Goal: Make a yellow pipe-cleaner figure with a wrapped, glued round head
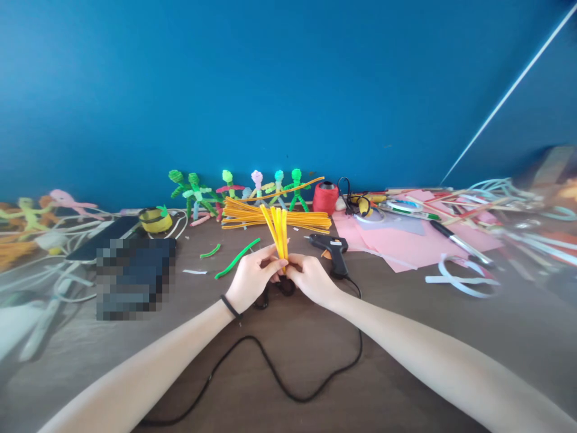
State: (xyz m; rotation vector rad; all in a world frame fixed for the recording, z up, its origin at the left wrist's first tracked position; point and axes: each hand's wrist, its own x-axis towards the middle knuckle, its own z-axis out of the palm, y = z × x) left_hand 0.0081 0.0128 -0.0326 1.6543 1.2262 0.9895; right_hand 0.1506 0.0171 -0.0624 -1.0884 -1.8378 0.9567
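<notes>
Yellow pipe cleaners (pixel 279 231) stand upright in a small bunch between my two hands, their tops fanned slightly apart. My left hand (pixel 258 272) pinches the bunch near its lower end, thumb against the stems. From the other side, my right hand (pixel 312 275) closes its fingers on the same lower end. The bottom tips are hidden by the fingers. Just behind lies a pile of orange-yellow pipe cleaners (pixel 306 221). Left of my left hand are a long green pipe cleaner piece (pixel 237 258) and a shorter green piece (pixel 210 251).
A black glue gun (pixel 332 248) lies right of my hands, its cord (pixel 288 391) looping across the front. Pipe-cleaner figures (pixel 256 183) and a red spool (pixel 325 198) line the wall. Pink paper (pixel 387 246) and a marker (pixel 460 242) lie right, a phone (pixel 106 237) left.
</notes>
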